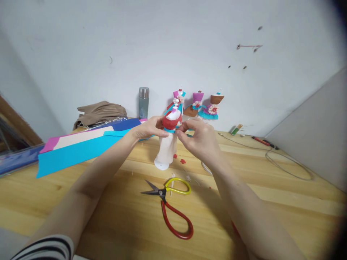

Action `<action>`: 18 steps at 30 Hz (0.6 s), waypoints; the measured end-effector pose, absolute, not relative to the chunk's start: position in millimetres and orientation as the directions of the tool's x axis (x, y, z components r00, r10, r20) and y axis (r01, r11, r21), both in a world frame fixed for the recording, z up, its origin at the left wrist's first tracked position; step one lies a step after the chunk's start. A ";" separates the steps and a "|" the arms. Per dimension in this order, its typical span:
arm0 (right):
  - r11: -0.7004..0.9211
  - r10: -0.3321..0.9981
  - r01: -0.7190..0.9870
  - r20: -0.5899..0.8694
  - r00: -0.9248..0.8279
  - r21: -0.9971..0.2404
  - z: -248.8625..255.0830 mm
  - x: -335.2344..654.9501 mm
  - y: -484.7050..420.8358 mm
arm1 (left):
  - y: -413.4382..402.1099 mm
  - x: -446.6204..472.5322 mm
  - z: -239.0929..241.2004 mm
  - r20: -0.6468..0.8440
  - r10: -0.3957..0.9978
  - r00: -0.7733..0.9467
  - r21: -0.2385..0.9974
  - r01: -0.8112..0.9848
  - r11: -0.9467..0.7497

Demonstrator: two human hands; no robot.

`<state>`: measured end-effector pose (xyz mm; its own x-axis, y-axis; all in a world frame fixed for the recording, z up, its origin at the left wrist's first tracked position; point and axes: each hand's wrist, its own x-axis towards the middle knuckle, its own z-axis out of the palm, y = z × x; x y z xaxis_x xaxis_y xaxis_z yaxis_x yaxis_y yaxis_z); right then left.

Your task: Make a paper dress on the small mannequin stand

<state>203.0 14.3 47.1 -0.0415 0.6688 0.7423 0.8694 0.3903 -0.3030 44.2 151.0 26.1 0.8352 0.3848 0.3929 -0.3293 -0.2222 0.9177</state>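
In the middle of the head view a miniature dress form (167,150) stands tilted on a white round base. A red cloth bodice (170,122) wraps its upper part, pale material covers the lower part, and a narrow blue ribbon (169,131) circles the waist. My left hand (151,128) grips the form's left side at the waist, its thumb on the ribbon. On the other side, my right hand (197,136) pinches at the ribbon's right end. Nearer to me lie scissors (161,193) with one yellow and one red handle, blades apart.
Three dressed miniature forms (198,98) stand by the wall. Left are coloured sheets (78,148), brown cloth (100,112) and a flask (143,103). A grey cable (282,168), a red-and-black tool (261,141) and a small green box (236,130) lie right. Red scraps (183,161) dot the tabletop.
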 end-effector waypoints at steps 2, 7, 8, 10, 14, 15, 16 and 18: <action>0.390 0.665 0.870 0.746 -0.040 -0.301 47.0 203.2 14.7 | 150.6 43.4 26.4 0.392 0.376 0.839 0.918 -0.328 -0.225; 0.407 0.641 0.865 0.767 -0.041 -0.294 47.8 203.2 14.8 | 149.7 42.4 26.3 0.386 0.358 0.850 0.919 -0.318 -0.235; 0.404 0.641 0.865 0.766 -0.036 -0.297 47.9 203.4 15.1 | 149.3 42.5 26.5 0.385 0.357 0.851 0.919 -0.318 -0.233; 0.389 0.647 0.869 0.762 -0.023 -0.305 47.4 204.0 16.1 | 148.4 42.8 26.9 0.383 0.354 0.853 0.920 -0.318 -0.230; 0.357 0.643 0.886 0.766 -0.003 -0.296 43.8 203.9 19.8 | 146.8 43.1 27.6 0.383 0.359 0.851 0.920 -0.317 -0.230; 0.354 0.639 0.889 0.769 -0.004 -0.290 42.6 203.4 20.9 | 146.7 43.2 27.6 0.385 0.361 0.849 0.919 -0.319 -0.230; 0.353 0.635 0.891 0.772 -0.004 -0.285 41.4 202.7 21.9 | 146.8 43.3 27.4 0.388 0.361 0.848 0.918 -0.323 -0.228; 0.351 0.628 0.892 0.778 0.000 -0.283 39.1 201.0 23.6 | 147.1 43.5 27.1 0.393 0.363 0.845 0.917 -0.330 -0.224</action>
